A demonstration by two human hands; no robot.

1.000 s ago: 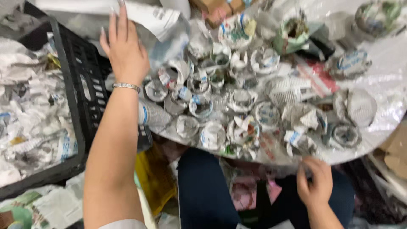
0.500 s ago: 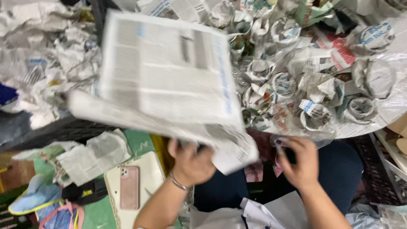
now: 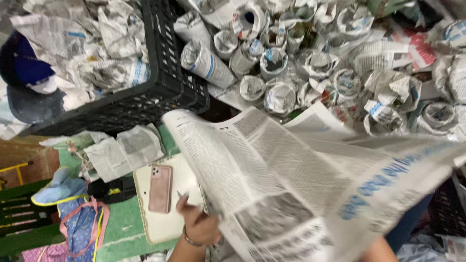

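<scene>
A large open newspaper sheet (image 3: 310,189) spreads across the lower right of the head view. My left hand (image 3: 198,224), with a bracelet on the wrist, grips the sheet's lower left edge. The paper hides my right hand; only a bit of my right forearm (image 3: 377,251) shows at the bottom edge. Beyond the sheet, several small pots rolled from newspaper (image 3: 272,63) stand crowded on a plastic-covered table (image 3: 228,97).
A black plastic crate (image 3: 160,92) full of crumpled newspaper stands at upper left, close to the table. Below it lie loose newspaper pieces (image 3: 124,153), a pink phone (image 3: 160,188) on a white board (image 3: 165,228), and a blue slipper (image 3: 58,188) on green matting.
A second ago my left hand reached over the crate and pots. It then pulled a newspaper sheet down toward me. The sheet now lies opened wide and low, across my lap.
</scene>
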